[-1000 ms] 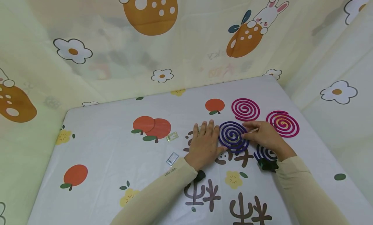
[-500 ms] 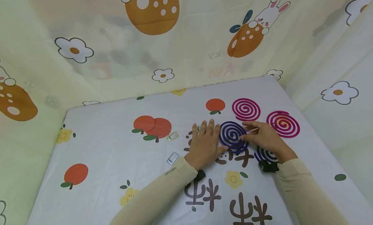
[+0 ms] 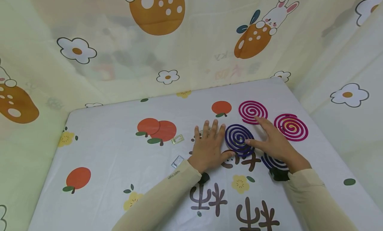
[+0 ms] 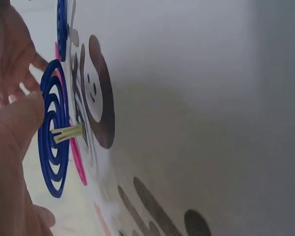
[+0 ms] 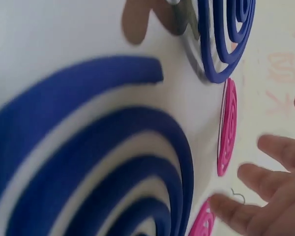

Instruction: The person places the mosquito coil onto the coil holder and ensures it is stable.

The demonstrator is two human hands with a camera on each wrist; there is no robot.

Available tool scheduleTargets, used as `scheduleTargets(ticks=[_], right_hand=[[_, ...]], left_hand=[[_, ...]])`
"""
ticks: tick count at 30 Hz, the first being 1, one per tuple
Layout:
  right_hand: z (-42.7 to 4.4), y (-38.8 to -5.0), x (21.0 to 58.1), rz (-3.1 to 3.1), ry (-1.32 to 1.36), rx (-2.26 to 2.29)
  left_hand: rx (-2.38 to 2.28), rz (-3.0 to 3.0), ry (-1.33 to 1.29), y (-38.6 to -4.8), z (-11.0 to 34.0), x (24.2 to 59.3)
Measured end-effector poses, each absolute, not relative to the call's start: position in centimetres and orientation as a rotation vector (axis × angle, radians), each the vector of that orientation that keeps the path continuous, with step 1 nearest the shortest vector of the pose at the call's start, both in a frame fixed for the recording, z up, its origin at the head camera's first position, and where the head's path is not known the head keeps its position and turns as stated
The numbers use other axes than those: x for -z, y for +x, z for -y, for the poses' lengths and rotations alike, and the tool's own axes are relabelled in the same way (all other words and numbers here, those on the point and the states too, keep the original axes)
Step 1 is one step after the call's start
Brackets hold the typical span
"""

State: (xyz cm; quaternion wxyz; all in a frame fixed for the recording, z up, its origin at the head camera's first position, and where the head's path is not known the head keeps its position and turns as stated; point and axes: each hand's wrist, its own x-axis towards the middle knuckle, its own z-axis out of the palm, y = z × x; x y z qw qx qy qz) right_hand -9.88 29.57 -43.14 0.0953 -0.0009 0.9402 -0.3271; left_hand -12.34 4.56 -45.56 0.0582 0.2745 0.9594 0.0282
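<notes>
A dark blue mosquito coil (image 3: 239,140) is raised above the table on a small yellowish metal stand (image 4: 73,131). My left hand (image 3: 207,149) is left of this coil, fingers straight and spread. Its thumb reaches the coil's edge in the left wrist view; whether it touches is unclear. On the other side is my right hand (image 3: 273,141), fingers extended, with nothing held. Its thumb tip overlaps the coil in the head view; contact cannot be told. Behind my right wrist a second blue coil (image 3: 273,162) is partly hidden.
One pink coil (image 3: 253,112) lies behind the raised blue one. Another pink coil (image 3: 291,127), with something yellowish at its middle, is farther right. Two small flat stands, one gold (image 3: 177,139) and one silvery (image 3: 178,161), lie left of my left hand.
My right hand's fingers have left the blue coil's right edge and spread apart, the index finger reaching toward the rear pink coil. My left hand has shifted only slightly.
</notes>
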Motion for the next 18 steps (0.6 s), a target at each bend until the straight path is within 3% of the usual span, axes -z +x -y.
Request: scheduleTargets(ticks=[8,18], right_hand=[[-30.8,-8.4,43.4,-2.903,0.037,0.817],[-34.6,-6.2,44.0,-2.890,0.144,0.858]], left_hand=[[-0.150,-2.933,0.805,-12.8,-2.8,44.9],[-0.258,-2.959,0.654,-13.9,4.7,43.0]])
